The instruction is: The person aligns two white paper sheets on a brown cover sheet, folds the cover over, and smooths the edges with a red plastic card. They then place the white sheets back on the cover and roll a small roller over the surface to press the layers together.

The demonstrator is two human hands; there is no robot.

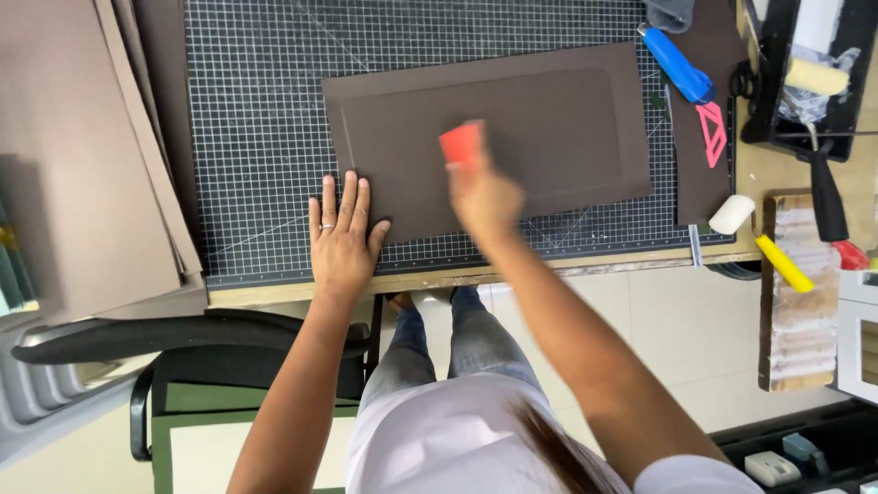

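Observation:
A dark brown sheet point(549, 119) lies flat on the gridded cutting mat point(256, 119), with the raised outline of a board showing under it. My left hand point(340, 240) presses flat on the sheet's near left corner, fingers spread, a ring on one finger. My right hand point(482, 192) grips a small red scraper point(460, 144) held against the middle of the sheet; the hand is blurred with motion.
Brown boards point(82, 155) are stacked at the left. To the right lie a blue utility knife point(677, 64), a pink triangle tool point(712, 133), a yellow-handled foam roller point(759, 238) and a black tray point(805, 73) with a roller. A black chair point(183, 366) stands below.

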